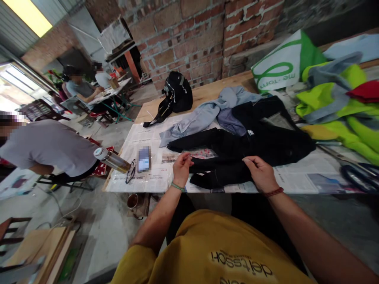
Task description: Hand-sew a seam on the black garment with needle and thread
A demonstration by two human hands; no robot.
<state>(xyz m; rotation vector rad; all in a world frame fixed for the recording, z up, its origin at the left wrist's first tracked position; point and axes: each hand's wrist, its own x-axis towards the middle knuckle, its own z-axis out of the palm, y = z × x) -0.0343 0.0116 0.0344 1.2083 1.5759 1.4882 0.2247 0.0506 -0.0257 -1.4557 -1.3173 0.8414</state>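
Note:
A black garment (266,138) with a small white logo lies spread on the newspaper in front of me, its sleeves or legs reaching left. My left hand (181,170), with a green bead bracelet at the wrist, is closed in a pinch at the left end of a black strip of this garment. On the same strip, my right hand (261,173) pinches the cloth between thumb and forefinger; a red bracelet circles that wrist. The strip runs fairly straight between both hands. A grey garment (201,112) lies just behind the black one.
Newspaper (156,179) covers the wooden table. Left are a phone (144,159), glasses (130,171) and a bottle (111,159). Behind stands a black bag (179,92). Right are large scissors (352,169), yellow-green cloth (349,114) and a green-white bag (287,63). Several people sit left.

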